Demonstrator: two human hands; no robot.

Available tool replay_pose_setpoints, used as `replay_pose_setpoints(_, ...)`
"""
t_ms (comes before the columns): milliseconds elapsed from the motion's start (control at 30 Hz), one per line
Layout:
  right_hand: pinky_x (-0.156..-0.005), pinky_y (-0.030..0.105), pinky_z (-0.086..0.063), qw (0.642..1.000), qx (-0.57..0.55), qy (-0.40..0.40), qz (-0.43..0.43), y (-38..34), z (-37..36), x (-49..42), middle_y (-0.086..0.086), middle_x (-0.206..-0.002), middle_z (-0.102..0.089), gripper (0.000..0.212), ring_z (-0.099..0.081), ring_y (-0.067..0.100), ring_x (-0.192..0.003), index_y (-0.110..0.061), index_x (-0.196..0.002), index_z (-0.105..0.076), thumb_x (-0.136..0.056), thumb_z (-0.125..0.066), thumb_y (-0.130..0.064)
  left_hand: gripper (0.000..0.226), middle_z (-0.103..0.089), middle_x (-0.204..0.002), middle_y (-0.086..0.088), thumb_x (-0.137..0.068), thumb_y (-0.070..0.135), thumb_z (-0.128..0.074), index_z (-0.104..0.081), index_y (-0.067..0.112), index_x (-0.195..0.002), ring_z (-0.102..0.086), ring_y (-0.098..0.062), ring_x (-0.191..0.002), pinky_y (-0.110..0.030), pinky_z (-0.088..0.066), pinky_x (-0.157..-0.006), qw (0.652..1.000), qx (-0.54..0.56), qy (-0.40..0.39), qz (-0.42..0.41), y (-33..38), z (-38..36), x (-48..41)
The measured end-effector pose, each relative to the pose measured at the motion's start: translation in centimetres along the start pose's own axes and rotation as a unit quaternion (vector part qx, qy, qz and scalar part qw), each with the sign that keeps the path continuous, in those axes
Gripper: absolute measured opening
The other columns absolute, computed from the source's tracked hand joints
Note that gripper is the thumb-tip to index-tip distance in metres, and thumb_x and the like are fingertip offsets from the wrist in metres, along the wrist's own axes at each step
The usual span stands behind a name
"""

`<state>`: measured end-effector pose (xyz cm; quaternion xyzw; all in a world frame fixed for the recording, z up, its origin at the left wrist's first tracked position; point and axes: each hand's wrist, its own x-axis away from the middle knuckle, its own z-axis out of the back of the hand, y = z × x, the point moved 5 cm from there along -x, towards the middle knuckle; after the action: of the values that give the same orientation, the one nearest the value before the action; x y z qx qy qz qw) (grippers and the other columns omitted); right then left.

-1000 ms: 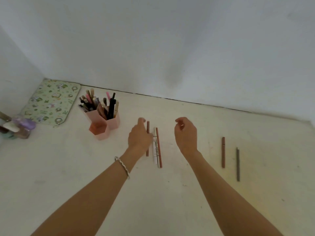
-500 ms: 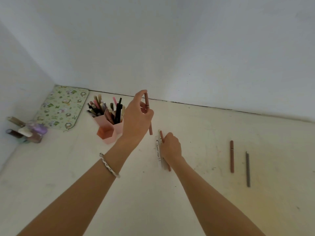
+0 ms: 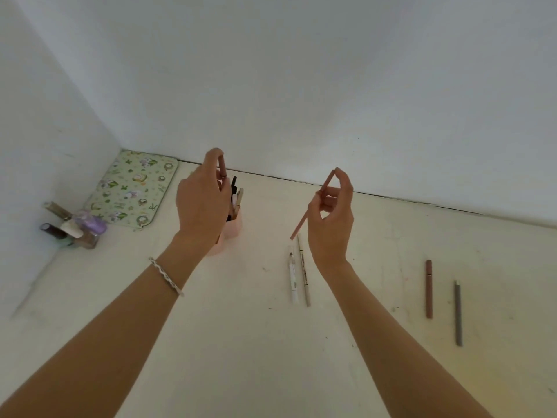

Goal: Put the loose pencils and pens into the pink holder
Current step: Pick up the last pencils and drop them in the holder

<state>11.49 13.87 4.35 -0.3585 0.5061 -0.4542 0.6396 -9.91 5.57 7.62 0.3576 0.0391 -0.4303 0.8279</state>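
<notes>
My left hand (image 3: 202, 203) holds a short brown pencil (image 3: 222, 166) upright over the pink holder (image 3: 232, 228), which it mostly hides; several pens stick out of the holder. My right hand (image 3: 331, 220) is raised above the surface and pinches a long reddish-brown pencil (image 3: 310, 212) that slants down to the left. Below it a white pen (image 3: 293, 279) and a thin beige pencil (image 3: 303, 273) lie side by side. Further right lie a brown pen (image 3: 429, 288) and a grey pencil (image 3: 458, 313).
A green patterned mat (image 3: 132, 188) lies in the back left corner. A cluster of small bottles (image 3: 75, 226) stands against the left wall. White walls close the surface at the back and left.
My left hand carried the brown pencil left, over the holder. My right hand took the reddish-brown pencil off the surface and lifted it; the white pen and beige pencil stayed down.
</notes>
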Motion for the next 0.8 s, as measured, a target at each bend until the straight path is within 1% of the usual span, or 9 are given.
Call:
replay_pose_setpoints(67,-0.076,0.015,-0.050,1.000,-0.012,-0.011,0.000,-0.1,-0.8,0.5,-0.010,-0.090,-0.060,0.054,-0.060,0.005,-0.079,-0.032,-0.139,-0.039,-0.093,-0.053,-0.005,0.026,-0.067,-0.083,0.001,-0.091,0.015,-0.060,-0.049,0.021,-0.113,-0.063,-0.023,-0.074,-0.037,-0.047,-0.073,0.998,-0.051,0.010,-0.024,-0.6,-0.1,-0.2)
replay_pose_setpoints(133,-0.077,0.013,-0.049,1.000,-0.021,-0.012,-0.017,0.1,-1.5,0.9,-0.008,-0.090,-0.061,0.051,-0.061,0.005,-0.081,-0.030,-0.137,-0.040,-0.094,-0.054,-0.007,0.018,-0.066,-0.086,-0.001,-0.090,0.017,-0.063,-0.057,0.017,-0.107,-0.061,-0.026,-0.082,-0.038,-0.041,-0.076,0.989,-0.133,0.014,-0.069,-0.7,-0.5,0.0)
replay_pose_setpoints(233,-0.075,0.012,-0.049,0.998,-0.050,-0.007,-0.034,-0.3,-2.8,1.5,-0.011,-0.089,-0.063,0.047,-0.065,0.007,-0.082,-0.031,-0.130,-0.040,-0.092,-0.057,-0.008,0.023,-0.061,-0.123,-0.008,-0.088,0.026,-0.065,-0.068,0.015,-0.108,-0.052,-0.031,-0.117,-0.041,-0.034,-0.089,0.963,-0.228,-0.004,-0.144,-0.8,-1.1,0.5)
replay_pose_setpoints(300,-0.076,0.012,-0.050,0.997,-0.071,-0.007,-0.024,-1.1,-3.8,1.6,-0.014,-0.088,-0.065,0.047,-0.067,0.009,-0.083,-0.031,-0.127,-0.040,-0.091,-0.059,-0.008,0.030,-0.055,-0.134,-0.009,-0.092,0.028,-0.058,-0.066,0.017,-0.119,-0.048,-0.031,-0.124,-0.041,-0.034,-0.094,0.964,-0.219,0.033,-0.144,-0.7,0.1,0.1)
replay_pose_setpoints(400,-0.080,0.014,-0.049,0.997,-0.076,-0.014,0.001,-2.5,-5.8,1.5,-0.011,-0.088,-0.067,0.047,-0.066,0.012,-0.086,-0.034,-0.124,-0.038,-0.089,-0.061,-0.012,0.037,-0.056,-0.132,-0.009,-0.089,0.016,-0.053,-0.062,0.017,-0.125,-0.049,-0.030,-0.123,-0.041,-0.037,-0.095,0.976,-0.157,0.094,-0.121,-0.6,2.7,-0.7)
replay_pose_setpoints(533,-0.088,0.022,-0.049,0.997,-0.021,-0.068,0.034,-3.3,-8.7,2.4,-0.011,-0.095,-0.065,0.046,-0.061,0.008,-0.095,-0.040,-0.120,-0.037,-0.091,-0.061,-0.014,0.041,-0.060,-0.126,-0.007,-0.084,0.007,-0.055,-0.061,0.014,-0.124,-0.051,-0.029,-0.120,-0.041,-0.039,-0.094,0.988,-0.094,0.075,-0.101,-1.0,4.3,-0.7)
replay_pose_setpoints(600,-0.090,0.031,-0.048,0.991,0.037,-0.106,0.077,-3.2,-9.7,3.0,-0.008,-0.098,-0.065,0.041,-0.059,0.014,-0.096,-0.031,-0.121,-0.042,-0.091,-0.062,-0.012,0.042,-0.060,-0.124,-0.006,-0.083,0.005,-0.056,-0.061,0.013,-0.124,-0.052,-0.027,-0.118,-0.039,-0.039,-0.094,0.991,-0.074,0.063,-0.090,-1.2,4.4,-0.2)
replay_pose_setpoints(700,-0.089,0.041,-0.049,0.957,0.155,-0.118,0.213,-3.0,-10.2,4.2,0.007,-0.109,-0.065,0.023,-0.057,0.025,-0.098,-0.010,-0.108,-0.065,-0.087,-0.065,-0.004,0.042,-0.062,-0.119,-0.006,-0.081,0.002,-0.056,-0.062,0.011,-0.121,-0.054,-0.027,-0.113,-0.039,-0.042,-0.092,0.994,-0.055,0.055,-0.082,-1.1,3.9,1.0)
replay_pose_setpoints(800,-0.094,0.040,-0.047,0.968,0.137,-0.089,0.189,-2.1,-8.5,3.8,0.009,-0.121,-0.056,0.033,-0.052,0.021,-0.107,-0.008,-0.114,-0.065,-0.083,-0.057,-0.001,0.024,-0.064,-0.099,-0.004,-0.081,0.004,-0.057,-0.064,0.010,-0.103,-0.057,-0.024,-0.091,-0.036,-0.048,-0.079,0.995,-0.008,0.052,-0.090,0.1,2.5,2.9)
